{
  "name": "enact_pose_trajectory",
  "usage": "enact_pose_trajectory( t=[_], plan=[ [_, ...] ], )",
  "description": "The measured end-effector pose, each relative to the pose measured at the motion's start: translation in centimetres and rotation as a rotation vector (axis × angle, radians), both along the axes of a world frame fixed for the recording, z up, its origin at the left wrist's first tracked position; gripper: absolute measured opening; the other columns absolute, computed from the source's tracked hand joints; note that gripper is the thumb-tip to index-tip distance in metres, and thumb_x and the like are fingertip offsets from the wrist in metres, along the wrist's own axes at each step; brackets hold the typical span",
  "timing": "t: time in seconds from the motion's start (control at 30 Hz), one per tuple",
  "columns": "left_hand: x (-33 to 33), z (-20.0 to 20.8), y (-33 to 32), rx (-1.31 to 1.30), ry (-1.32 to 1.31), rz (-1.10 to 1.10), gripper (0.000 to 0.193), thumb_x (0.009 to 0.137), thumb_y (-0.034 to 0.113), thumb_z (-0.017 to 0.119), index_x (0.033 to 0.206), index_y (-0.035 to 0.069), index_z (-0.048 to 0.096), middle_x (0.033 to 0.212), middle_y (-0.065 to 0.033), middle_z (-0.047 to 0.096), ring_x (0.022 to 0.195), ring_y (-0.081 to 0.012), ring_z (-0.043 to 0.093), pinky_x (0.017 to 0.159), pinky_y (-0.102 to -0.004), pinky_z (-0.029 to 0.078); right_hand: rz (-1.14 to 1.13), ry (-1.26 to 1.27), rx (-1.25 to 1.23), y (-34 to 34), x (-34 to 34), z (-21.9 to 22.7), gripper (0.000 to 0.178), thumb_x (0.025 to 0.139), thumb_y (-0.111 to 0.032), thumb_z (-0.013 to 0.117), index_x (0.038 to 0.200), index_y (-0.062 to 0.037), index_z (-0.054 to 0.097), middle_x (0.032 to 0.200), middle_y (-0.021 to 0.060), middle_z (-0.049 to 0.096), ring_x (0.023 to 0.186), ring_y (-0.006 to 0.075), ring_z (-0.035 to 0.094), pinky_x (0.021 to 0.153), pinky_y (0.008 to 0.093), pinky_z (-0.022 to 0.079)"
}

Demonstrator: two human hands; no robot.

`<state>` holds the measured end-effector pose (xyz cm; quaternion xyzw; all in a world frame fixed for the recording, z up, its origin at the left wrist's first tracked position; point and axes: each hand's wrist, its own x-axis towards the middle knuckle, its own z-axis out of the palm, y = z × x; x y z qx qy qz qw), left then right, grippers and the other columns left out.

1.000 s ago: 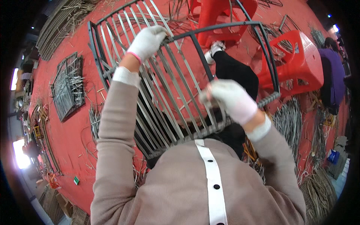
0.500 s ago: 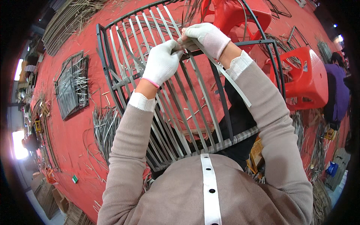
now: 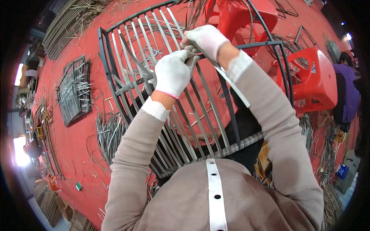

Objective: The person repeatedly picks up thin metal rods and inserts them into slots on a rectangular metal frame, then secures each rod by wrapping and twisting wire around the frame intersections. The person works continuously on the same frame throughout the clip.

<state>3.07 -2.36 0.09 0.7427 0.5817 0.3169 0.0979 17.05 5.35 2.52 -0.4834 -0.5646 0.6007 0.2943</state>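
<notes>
A dark metal frame (image 3: 105, 59) with long flat grey strips strung across it stands in front of me, reaching toward my lap. Both my hands wear white knitted gloves and meet at the frame's middle crossbar. My left hand (image 3: 173, 74) is closed, its thumb and fingers pinching at the bar where a loose strip wraps. Just beyond it to the right, my right hand (image 3: 208, 41) is closed on that loose flat strip (image 3: 239, 92), whose free end trails back beside my right forearm. Glove fingers hide the exact point where strip and bar meet.
Red plastic stools (image 3: 314, 82) stand at the right, near a person in purple (image 3: 345, 90). A smaller woven panel (image 3: 73, 90) lies on the red floor at left. Bundles of grey strips (image 3: 110, 131) lie beside the frame, with scraps scattered around.
My left hand has shifted right and slightly toward me along the crossbar. My right hand has moved a little left, and the strip's free end has swung left with it.
</notes>
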Motion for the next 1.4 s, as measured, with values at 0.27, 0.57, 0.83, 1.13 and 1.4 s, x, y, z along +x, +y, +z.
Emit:
enact_pose_trajectory(
  t=[0.27, 0.57, 0.83, 1.13, 1.4],
  plan=[
    [-2.1, 2.3, 6.4, -1.112, -0.487, -0.139, 0.025, 0.093, 0.020, 0.069, 0.101, -0.004, 0.075, 0.086, -0.0067, 0.073, 0.072, -0.0109, 0.064, 0.068, -0.0268, 0.050, -0.149, -0.867, 1.193, -9.0, 3.9, -6.6, 0.016, 0.076, -0.023, 0.076, 0.089, -0.0155, 0.079, 0.134, 0.0078, 0.062, 0.133, 0.0374, 0.047, 0.112, 0.0537, 0.033],
    [-0.3, -0.4, 0.6, 0.176, -0.087, -0.205, 0.014, 0.090, 0.013, 0.073, 0.101, 0.004, 0.074, 0.089, -0.0137, 0.073, 0.080, -0.0245, 0.073, 0.073, -0.0318, 0.057, -0.166, -0.760, 0.442, 0.8, 1.3, -0.4, 0.040, 0.080, -0.042, 0.060, 0.087, -0.0082, 0.078, 0.104, 0.0168, 0.074, 0.106, 0.0331, 0.068, 0.091, 0.0406, 0.053],
    [-0.5, 1.7, 5.4, -0.759, -0.147, -0.230, 0.031, 0.095, 0.028, 0.065, 0.108, 0.002, 0.074, 0.085, -0.0142, 0.073, 0.076, -0.0218, 0.071, 0.073, -0.0358, 0.054, -0.313, -0.889, 1.062, -7.5, 3.7, -7.5, 0.019, 0.080, -0.032, 0.072, 0.079, -0.0150, 0.078, 0.143, 0.0093, 0.057, 0.137, 0.0408, 0.039, 0.112, 0.0556, 0.030],
    [-1.6, 1.1, 6.2, -0.943, -0.341, -0.275, 0.036, 0.099, 0.034, 0.064, 0.093, -0.001, 0.073, 0.076, -0.0043, 0.068, 0.064, -0.0128, 0.060, 0.060, -0.0308, 0.050, -0.515, -0.616, 1.159, -5.2, 4.6, -1.7, 0.023, 0.077, -0.034, 0.074, 0.071, -0.0121, 0.080, 0.123, 0.0097, 0.070, 0.130, 0.0364, 0.046, 0.113, 0.0520, 0.029],
    [-1.5, 1.4, 5.6, -0.860, -0.205, -0.326, 0.037, 0.098, 0.034, 0.060, 0.091, 0.001, 0.075, 0.080, -0.0061, 0.073, 0.071, -0.0136, 0.066, 0.065, -0.0317, 0.051, -0.306, -0.751, 0.863, -9.4, 2.9, -4.9, 0.031, 0.080, -0.039, 0.074, 0.097, -0.0154, 0.081, 0.131, 0.0142, 0.066, 0.133, 0.0362, 0.049, 0.117, 0.0530, 0.027]
  ],
)
